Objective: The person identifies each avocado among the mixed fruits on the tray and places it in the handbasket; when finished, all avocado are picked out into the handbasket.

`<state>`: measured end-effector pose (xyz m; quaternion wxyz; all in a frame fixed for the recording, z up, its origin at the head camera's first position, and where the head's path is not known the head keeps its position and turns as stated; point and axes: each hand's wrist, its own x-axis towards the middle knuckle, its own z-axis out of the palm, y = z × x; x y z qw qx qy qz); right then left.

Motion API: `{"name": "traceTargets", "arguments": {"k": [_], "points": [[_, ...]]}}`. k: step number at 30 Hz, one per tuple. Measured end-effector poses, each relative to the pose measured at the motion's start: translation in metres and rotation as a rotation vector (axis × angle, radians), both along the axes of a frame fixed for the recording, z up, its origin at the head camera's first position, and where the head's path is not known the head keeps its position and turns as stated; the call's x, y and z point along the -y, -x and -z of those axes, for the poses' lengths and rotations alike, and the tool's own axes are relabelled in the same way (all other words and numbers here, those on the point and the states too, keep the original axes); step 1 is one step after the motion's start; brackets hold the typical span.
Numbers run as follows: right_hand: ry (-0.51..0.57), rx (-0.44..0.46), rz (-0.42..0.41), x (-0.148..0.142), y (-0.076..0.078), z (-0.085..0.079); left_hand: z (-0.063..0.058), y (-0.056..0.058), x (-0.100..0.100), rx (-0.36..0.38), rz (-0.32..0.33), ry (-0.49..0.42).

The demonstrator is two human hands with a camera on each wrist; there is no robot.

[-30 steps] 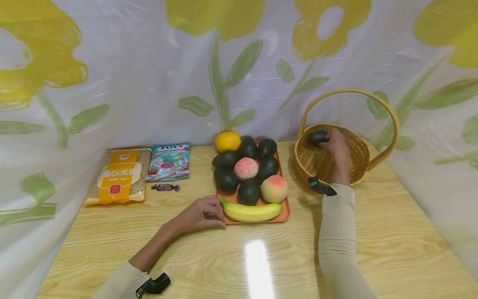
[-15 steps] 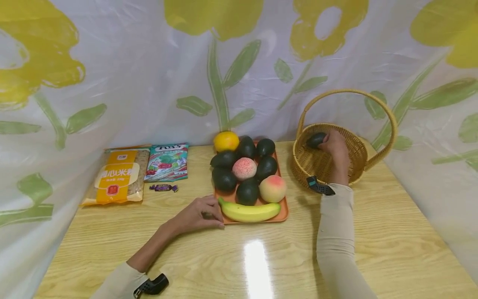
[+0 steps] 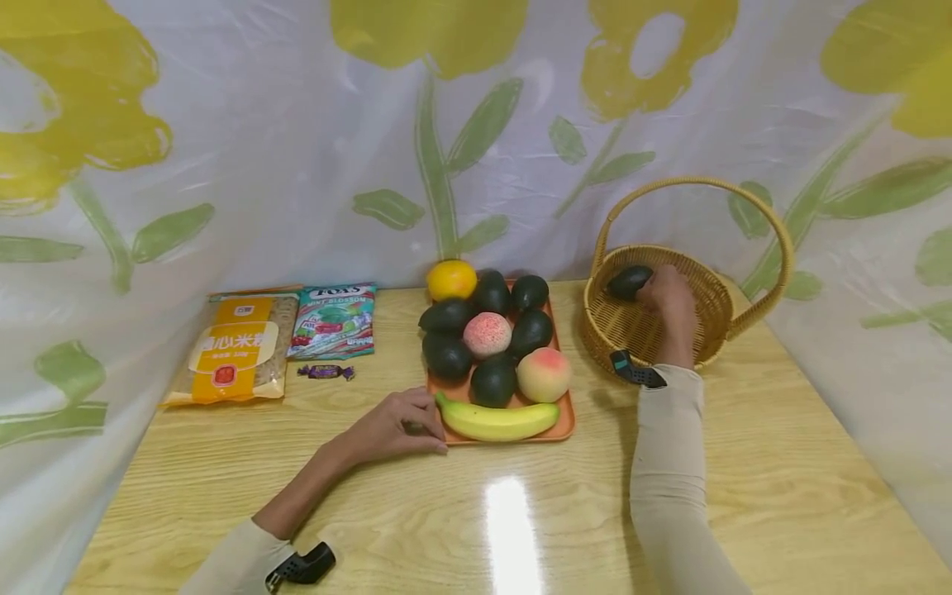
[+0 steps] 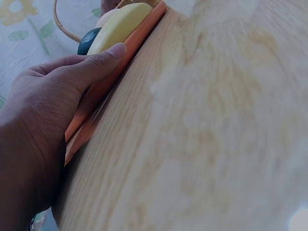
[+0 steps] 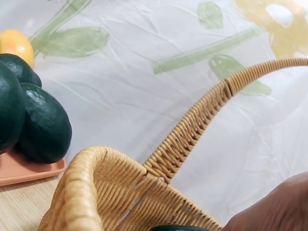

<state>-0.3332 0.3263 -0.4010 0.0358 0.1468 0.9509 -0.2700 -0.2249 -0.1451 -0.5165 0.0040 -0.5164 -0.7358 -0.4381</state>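
My left hand (image 3: pixel 397 426) holds the front left corner of an orange tray (image 3: pixel 568 426); its thumb lies along the front rim in the left wrist view. Several dark green avocados (image 3: pixel 494 382) fill the tray. Among them sit a pink speckled round fruit (image 3: pixel 487 335), a peach (image 3: pixel 545 375) and a yellow-orange fruit (image 3: pixel 451 281), with a banana (image 3: pixel 497 422) along the front. Inside a wicker basket (image 3: pixel 595 330), my right hand (image 3: pixel 668 299) grips the right end of an avocado (image 3: pixel 627 283); its fingertips are partly hidden.
The basket's tall handle (image 3: pixel 699 180) arches above my right hand. At the left lie a yellow food packet (image 3: pixel 234 347), a green candy bag (image 3: pixel 335 321) and a purple wrapped candy (image 3: pixel 326 373). A flowered curtain (image 3: pixel 297 165) hangs behind the table.
The avocado in the basket has sunk slightly and tilted, with my right hand moving a little down alongside it. My left hand has stayed at the tray's corner.
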Motion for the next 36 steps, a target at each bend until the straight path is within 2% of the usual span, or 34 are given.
{"name": "traceTargets", "arguments": {"k": [7, 11, 15, 20, 24, 29, 36], "points": [[0.052, 0.027, -0.01, 0.001, 0.0, -0.009, -0.002, 0.001, -0.001, -0.018, 0.006, 0.006], [0.023, 0.013, -0.054, 0.004, -0.003, -0.016, -0.002, 0.001, 0.0, -0.007, 0.007, 0.0], [-0.044, -0.02, -0.102, 0.007, -0.01, -0.029, -0.002, 0.0, 0.001, 0.016, 0.003, 0.003], [0.0, -0.017, -0.128, 0.01, -0.019, -0.045, 0.001, -0.002, 0.002, 0.017, -0.006, 0.006], [0.026, -0.046, -0.156, 0.016, -0.027, -0.054, 0.001, -0.002, 0.003, 0.012, -0.002, -0.002], [0.047, -0.109, -0.274, 0.024, -0.035, -0.069, 0.0, 0.0, 0.002, -0.003, 0.005, -0.008], [0.183, -0.115, -0.424, 0.057, -0.049, -0.09, 0.001, 0.0, 0.001, -0.012, 0.014, -0.01]]}}
